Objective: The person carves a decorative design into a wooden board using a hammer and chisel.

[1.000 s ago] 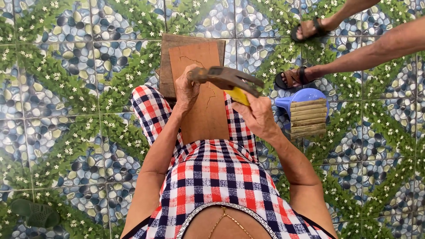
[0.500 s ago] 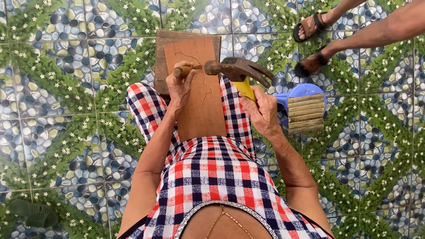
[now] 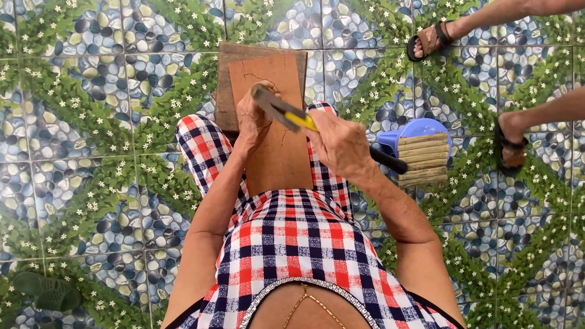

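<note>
A long brown wooden board (image 3: 275,103) lies between my knees, resting on a darker wooden block (image 3: 224,85). A faint outline is drawn on its far part. My left hand (image 3: 252,119) sits on the board with the fingers closed around something small that I cannot make out. My right hand (image 3: 341,145) grips a hammer (image 3: 286,113) with a yellow and black handle. Its metal head is down at the board, right by my left hand's fingers.
A small blue plastic stool (image 3: 414,131) with a bundle of wooden slats (image 3: 425,159) on it stands to the right. Another person's sandalled feet (image 3: 510,146) are at the right and top right. A dark green sandal (image 3: 46,291) lies on the patterned floor, bottom left.
The hammer, raised above the board half a second ago, has swung down to the board by my left hand. The other person's feet have shifted at the right.
</note>
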